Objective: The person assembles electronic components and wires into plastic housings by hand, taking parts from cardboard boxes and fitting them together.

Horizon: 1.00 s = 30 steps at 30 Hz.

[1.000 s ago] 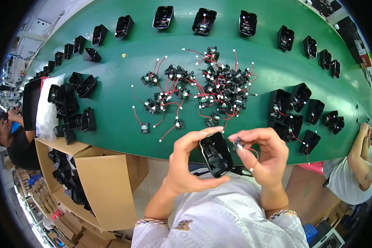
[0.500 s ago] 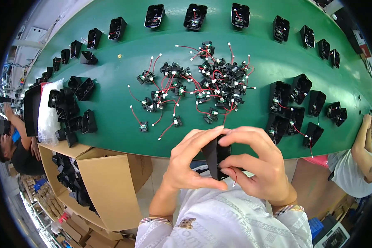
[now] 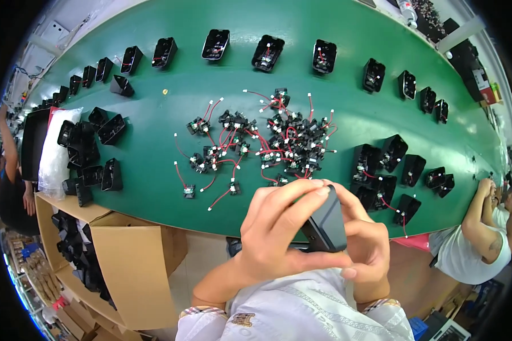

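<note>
A black plastic housing (image 3: 327,223), tapered and box-like, is held between my two hands above the table's near edge. Its smooth closed side faces me, and its inside is hidden. My left hand (image 3: 279,236) is closed round the left side, fingers over the top and thumb along the bottom. From the right, my right hand (image 3: 368,244) curls against the housing, with some fingertips behind it. Just beyond my hands lies a pile of small black parts with green circuit boards (image 3: 296,136) and red wires ending in white plugs.
Open black housings (image 3: 267,52) stand in an arc along the far side of the green table (image 3: 153,125). More housings (image 3: 393,152) cluster at right, others (image 3: 112,129) at left beside a clear plastic bag (image 3: 60,153). A cardboard box (image 3: 128,267) holds black parts. People sit at both sides.
The housing has been turned over: its open inside and the red wire showed before, and now its closed outer side shows. My right fingers have come out of it. The view has shifted.
</note>
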Motion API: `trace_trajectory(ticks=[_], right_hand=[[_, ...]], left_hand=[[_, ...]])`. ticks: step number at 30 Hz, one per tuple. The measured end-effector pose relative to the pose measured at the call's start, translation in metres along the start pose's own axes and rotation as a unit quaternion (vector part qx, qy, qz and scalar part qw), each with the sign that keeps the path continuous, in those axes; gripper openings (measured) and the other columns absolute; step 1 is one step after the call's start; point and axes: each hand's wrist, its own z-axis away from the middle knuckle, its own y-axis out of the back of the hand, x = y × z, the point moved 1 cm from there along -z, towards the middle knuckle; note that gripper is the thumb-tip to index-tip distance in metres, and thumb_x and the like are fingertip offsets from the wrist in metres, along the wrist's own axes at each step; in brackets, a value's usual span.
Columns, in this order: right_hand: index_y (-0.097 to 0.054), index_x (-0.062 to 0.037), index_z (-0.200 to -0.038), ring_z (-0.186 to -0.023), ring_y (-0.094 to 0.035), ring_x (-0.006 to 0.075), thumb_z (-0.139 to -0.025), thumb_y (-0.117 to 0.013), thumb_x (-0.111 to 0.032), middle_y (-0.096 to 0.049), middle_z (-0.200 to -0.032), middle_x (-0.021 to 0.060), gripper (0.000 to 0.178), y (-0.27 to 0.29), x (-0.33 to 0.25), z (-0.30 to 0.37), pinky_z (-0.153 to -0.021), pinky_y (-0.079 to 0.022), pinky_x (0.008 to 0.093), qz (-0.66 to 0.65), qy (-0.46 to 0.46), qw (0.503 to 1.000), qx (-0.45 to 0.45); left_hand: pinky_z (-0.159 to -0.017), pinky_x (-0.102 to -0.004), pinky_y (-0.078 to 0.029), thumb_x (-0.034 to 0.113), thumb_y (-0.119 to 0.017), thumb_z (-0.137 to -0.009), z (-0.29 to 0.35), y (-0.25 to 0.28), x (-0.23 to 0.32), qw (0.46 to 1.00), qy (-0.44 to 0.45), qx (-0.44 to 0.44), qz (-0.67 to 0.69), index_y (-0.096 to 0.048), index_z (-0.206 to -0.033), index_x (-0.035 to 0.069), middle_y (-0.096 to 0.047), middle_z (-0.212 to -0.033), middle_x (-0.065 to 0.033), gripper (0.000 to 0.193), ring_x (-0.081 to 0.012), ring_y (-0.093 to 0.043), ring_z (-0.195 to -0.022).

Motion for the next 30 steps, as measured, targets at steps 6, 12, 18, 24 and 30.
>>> trace_trajectory(ticks=[6, 12, 18, 24, 30], right_hand=[[-0.069, 0.0011, -0.111, -0.144, -0.029, 0.0402, -0.071, -0.08, -0.012, -0.027, -0.154, 0.0309, 0.043, -0.002, 0.022, 0.006, -0.114, -0.026, 0.0511, -0.192, -0.008, 0.98, 0.05], [-0.066, 0.0031, -0.121, -0.141, -0.035, 0.0357, -0.071, -0.08, -0.021, -0.033, -0.151, 0.0272, 0.057, -0.002, 0.024, 0.01, -0.114, -0.027, 0.0466, -0.247, -0.099, 0.962, 0.069], [-0.067, 0.0041, -0.108, -0.113, -0.058, 0.0227, -0.074, -0.079, -0.026, -0.057, -0.123, 0.0116, 0.047, -0.012, 0.029, 0.004, -0.098, -0.045, 0.0342, -0.258, -0.113, 0.954, 0.101], [-0.051, 0.0108, -0.128, -0.098, -0.067, 0.0268, -0.083, -0.073, -0.042, -0.063, -0.115, 0.0212, 0.072, -0.009, 0.044, 0.004, -0.088, -0.055, 0.0389, -0.375, -0.169, 0.911, 0.029], [-0.056, 0.0082, -0.126, -0.111, -0.062, 0.0274, -0.08, -0.077, -0.041, -0.059, -0.125, 0.0218, 0.071, -0.016, 0.032, 0.009, -0.096, -0.051, 0.0398, -0.38, -0.147, 0.912, 0.051]], left_hand=[[-0.074, -0.0316, -0.045, 0.069, -0.077, -0.06, -0.003, -0.011, 0.007, 1.0, -0.011, 0.016, -0.015, -0.063, -0.12, 0.003, -0.066, -0.113, -0.0131, 0.09, -0.022, -0.063, -0.086], [-0.077, -0.0352, -0.047, 0.063, -0.072, -0.072, -0.005, -0.011, 0.008, 0.999, 0.011, 0.009, -0.052, -0.068, -0.118, 0.004, -0.063, -0.109, -0.011, 0.075, -0.0258, -0.06, -0.092], [-0.082, -0.0431, -0.046, 0.063, -0.053, -0.088, 0.003, -0.018, -0.007, 0.998, 0.023, -0.03, 0.058, -0.061, -0.13, 0.003, -0.059, -0.116, -0.0158, 0.074, -0.0331, -0.059, -0.101], [-0.098, -0.0485, -0.038, 0.045, -0.084, -0.072, 0.016, -0.017, -0.007, 0.996, 0.037, -0.031, 0.074, -0.048, -0.133, 0.0, -0.057, -0.127, -0.019, 0.084, -0.0382, -0.057, -0.118], [-0.104, -0.047, -0.034, 0.053, -0.085, -0.067, 0.013, -0.013, -0.007, 0.995, 0.043, -0.035, 0.08, -0.047, -0.133, 0.003, -0.059, -0.131, -0.0178, 0.091, -0.0345, -0.055, -0.126]])
